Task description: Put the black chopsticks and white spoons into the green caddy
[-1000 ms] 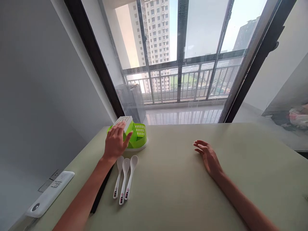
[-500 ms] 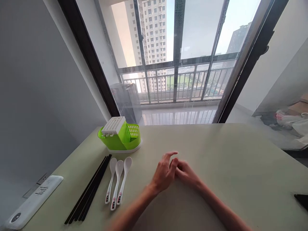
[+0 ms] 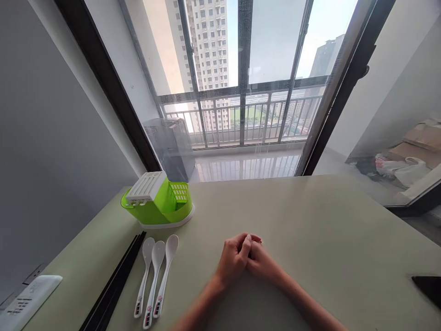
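Note:
My left hand (image 3: pixel 234 257) and my right hand (image 3: pixel 262 262) are clasped together above the middle of the table, the left one's fingers folded over the right. No object shows in either hand. To their left, three white spoons (image 3: pixel 157 253) lie side by side, bowls pointing away from me. Several black chopsticks (image 3: pixel 115 285) lie in a bundle just left of the spoons. Behind these stands a bright green cutlery holder (image 3: pixel 155 214) with a white slotted top and a white base. Most of the right hand's fingers are hidden.
A white long case (image 3: pixel 32 299) with dark print lies at the table's left edge. The pale green table (image 3: pixel 310 230) reaches to a glass door with a balcony beyond. Part of a black object (image 3: pixel 429 289) shows at the right edge.
My left hand has left the cutlery holder and come over to my right hand. Both have met and closed together. The view has shifted right, bringing a black object into sight.

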A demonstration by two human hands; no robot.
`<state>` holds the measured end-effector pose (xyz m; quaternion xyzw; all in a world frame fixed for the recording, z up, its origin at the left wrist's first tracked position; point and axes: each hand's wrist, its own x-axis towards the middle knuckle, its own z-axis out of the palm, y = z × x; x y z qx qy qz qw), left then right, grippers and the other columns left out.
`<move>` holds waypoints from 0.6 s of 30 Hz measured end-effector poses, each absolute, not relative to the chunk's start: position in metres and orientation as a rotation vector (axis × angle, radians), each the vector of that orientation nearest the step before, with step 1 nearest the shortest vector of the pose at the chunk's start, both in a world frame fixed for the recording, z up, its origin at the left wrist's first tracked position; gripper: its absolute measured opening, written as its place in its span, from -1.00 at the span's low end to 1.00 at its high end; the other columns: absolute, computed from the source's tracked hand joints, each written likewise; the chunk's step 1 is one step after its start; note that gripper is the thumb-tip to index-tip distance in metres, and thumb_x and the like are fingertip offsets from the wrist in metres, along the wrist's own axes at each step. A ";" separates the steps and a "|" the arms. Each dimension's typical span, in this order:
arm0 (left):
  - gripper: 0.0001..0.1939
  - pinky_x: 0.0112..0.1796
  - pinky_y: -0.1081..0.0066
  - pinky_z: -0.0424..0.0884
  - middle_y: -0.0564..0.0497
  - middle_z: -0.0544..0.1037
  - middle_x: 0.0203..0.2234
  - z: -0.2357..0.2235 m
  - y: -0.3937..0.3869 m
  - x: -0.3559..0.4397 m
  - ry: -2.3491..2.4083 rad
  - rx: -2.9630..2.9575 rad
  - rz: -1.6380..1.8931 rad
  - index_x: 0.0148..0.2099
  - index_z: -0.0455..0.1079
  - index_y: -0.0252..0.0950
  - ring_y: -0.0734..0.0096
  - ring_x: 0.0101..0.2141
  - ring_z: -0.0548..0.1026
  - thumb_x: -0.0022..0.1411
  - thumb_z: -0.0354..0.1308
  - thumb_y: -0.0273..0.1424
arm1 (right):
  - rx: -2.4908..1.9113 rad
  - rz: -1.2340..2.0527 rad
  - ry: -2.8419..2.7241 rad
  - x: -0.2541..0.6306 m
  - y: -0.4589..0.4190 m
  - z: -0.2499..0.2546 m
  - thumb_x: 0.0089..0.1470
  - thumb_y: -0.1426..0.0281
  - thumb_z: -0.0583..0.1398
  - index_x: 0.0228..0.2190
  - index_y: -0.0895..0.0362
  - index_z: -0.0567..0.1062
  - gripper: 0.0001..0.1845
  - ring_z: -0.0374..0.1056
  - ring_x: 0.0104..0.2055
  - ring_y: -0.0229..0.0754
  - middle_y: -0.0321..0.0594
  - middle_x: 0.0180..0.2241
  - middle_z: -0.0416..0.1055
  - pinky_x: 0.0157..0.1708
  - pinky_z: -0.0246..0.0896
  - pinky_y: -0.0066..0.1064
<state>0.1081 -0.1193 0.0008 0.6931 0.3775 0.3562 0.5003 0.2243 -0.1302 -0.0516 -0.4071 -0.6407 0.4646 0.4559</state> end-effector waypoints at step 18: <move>-0.55 -0.10 0.39 0.47 -0.06 0.68 -0.17 0.004 -0.120 0.107 0.936 1.701 0.861 -0.04 0.61 -0.27 0.27 -0.18 0.60 0.44 -0.07 -0.20 | -1.044 1.070 -1.655 0.227 -0.129 -0.059 0.12 0.31 0.18 -0.53 0.19 0.47 -0.74 0.35 -0.43 -0.20 -0.20 -0.52 0.43 -0.45 0.23 -0.47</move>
